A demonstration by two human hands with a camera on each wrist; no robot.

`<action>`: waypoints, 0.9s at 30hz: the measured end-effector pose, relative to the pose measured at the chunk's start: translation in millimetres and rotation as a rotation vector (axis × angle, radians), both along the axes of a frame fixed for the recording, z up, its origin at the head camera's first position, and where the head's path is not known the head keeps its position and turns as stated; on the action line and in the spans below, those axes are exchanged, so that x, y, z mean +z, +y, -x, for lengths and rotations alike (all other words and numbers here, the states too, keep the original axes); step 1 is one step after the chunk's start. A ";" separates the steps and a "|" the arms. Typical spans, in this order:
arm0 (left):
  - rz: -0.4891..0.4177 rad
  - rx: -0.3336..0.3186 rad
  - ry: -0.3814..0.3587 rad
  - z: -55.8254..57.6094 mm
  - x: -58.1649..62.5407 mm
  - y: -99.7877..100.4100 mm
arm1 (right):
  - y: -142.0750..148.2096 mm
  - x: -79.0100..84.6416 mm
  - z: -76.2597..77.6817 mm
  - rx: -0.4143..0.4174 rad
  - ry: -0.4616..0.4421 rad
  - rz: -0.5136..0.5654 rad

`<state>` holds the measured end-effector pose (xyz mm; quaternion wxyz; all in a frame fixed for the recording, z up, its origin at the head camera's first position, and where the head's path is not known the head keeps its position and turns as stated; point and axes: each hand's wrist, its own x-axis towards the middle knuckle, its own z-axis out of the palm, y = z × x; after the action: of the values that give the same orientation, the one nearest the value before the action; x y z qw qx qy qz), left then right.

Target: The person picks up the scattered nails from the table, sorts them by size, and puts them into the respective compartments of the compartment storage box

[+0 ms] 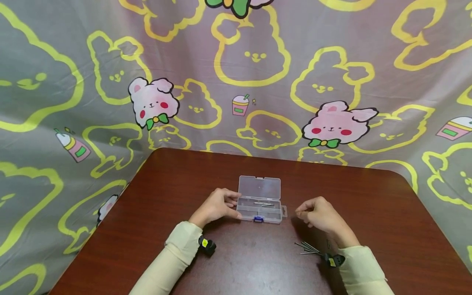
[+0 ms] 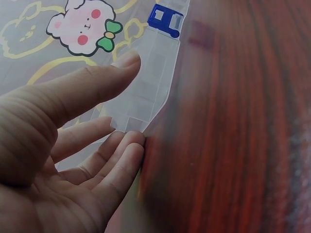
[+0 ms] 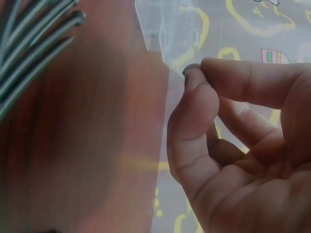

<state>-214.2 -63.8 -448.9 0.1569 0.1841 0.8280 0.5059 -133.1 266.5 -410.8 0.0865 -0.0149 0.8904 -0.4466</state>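
The clear plastic box (image 1: pixel 273 220) rests on the worktop (image 1: pixel 221 272), its lid (image 1: pixel 259 187) opened rearward, leaving compartments accessible. The left hand's fingers (image 1: pixel 230 194) grip its left end, presumably for steadiness. The right hand (image 1: pixel 321 217) closes its fingertips beside it; contents cannot be determined. Loose nails (image 1: pixel 307 248) lie conveniently near the right wrist.
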 end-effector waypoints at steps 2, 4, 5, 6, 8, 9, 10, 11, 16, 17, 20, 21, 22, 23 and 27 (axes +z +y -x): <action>0.001 -0.001 0.002 0.5 -0.6 -0.3 | 3.1 -0.2 -2.4 0.010 -0.001 -0.004; 0.001 -0.002 0.003 1.0 -0.9 -0.7 | 5.4 -0.9 -4.4 0.013 -0.003 -0.003; 0.000 -0.002 0.002 1.3 -1.1 -0.9 | 6.4 -1.5 -5.3 0.010 -0.006 0.000; -0.003 -0.004 0.002 1.6 -1.3 -1.0 | 7.4 -2.1 -5.9 0.007 -0.007 0.003; -0.006 -0.006 -0.001 1.7 -1.1 -1.1 | 9.3 -3.2 -7.2 0.003 -0.010 0.008; -0.009 -0.007 -0.002 1.7 -1.0 -1.1 | 10.1 -3.4 -7.8 0.001 -0.015 0.012; -0.010 -0.007 -0.003 1.6 -0.9 -1.1 | 10.9 -3.9 -8.5 -0.003 -0.019 0.013; -0.011 -0.008 -0.004 1.5 -1.0 -1.0 | 11.8 -4.1 -9.1 -0.003 -0.022 0.013; -0.010 -0.007 -0.005 1.4 0.4 -0.3 | 18.1 -5.2 -12.6 -0.005 -0.025 0.015; -0.010 -0.008 -0.005 1.4 0.3 -0.3 | 19.6 -5.7 -13.6 -0.005 -0.027 0.016; -0.011 -0.010 -0.007 1.4 0.0 -0.6 | 23.4 -8.0 -17.1 -0.014 -0.049 0.023; -0.011 -0.012 -0.008 1.3 -0.4 -0.7 | 24.4 -9.0 -18.3 -0.020 -0.059 0.027; -0.011 -0.012 -0.009 1.2 -0.3 -0.9 | 25.6 -10.1 -19.3 -0.021 -0.063 0.030; -0.011 -0.012 -0.010 1.0 -0.3 -1.0 | 26.8 -11.2 -20.0 -0.022 -0.063 0.032; -0.015 -0.008 -0.013 0.8 -0.5 -1.0 | 31.9 -15.1 -22.0 -0.026 -0.061 0.039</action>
<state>-215.0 -64.8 -449.4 0.1631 0.1854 0.8223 0.5127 -111.1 298.4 -425.9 0.1076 0.0085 0.8786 -0.4652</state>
